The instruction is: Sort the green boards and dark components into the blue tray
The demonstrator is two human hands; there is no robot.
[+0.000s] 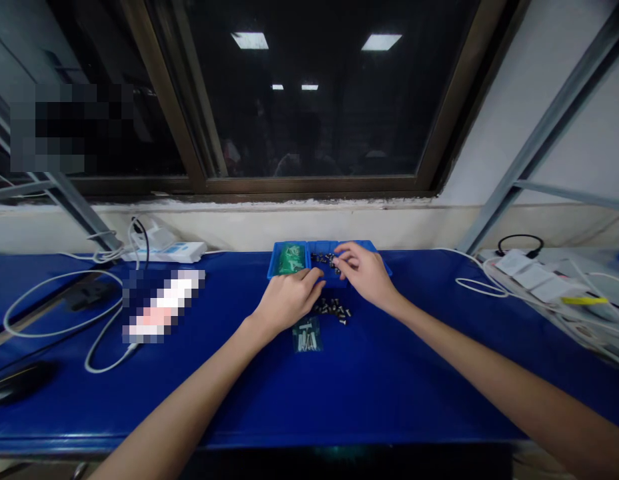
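Note:
My left hand (292, 297) reaches over the front of a blue bin (271, 268) holding small green-tinted plastic packets (292, 259). Its fingers are loosely bent, with a gap showing between thumb and forefinger and nothing visible in it. At the bins to the right, my right hand (365, 272) has its thumb and fingertips drawn together over dark small screws (322, 258) in the middle bin; what they pinch is too small to make out. A loose pile of screws (334, 309) lies just below both hands. Beside it is a clear bag (308, 337) with metal pieces inside.
White power strips (177, 252) and cables lie at the left. A black mouse (22, 381) is near the left edge. White adapters (532, 277) and tangled cables crowd the right side. Metal frame legs (509, 173) and a window (309, 120) stand behind the blue table (389, 393).

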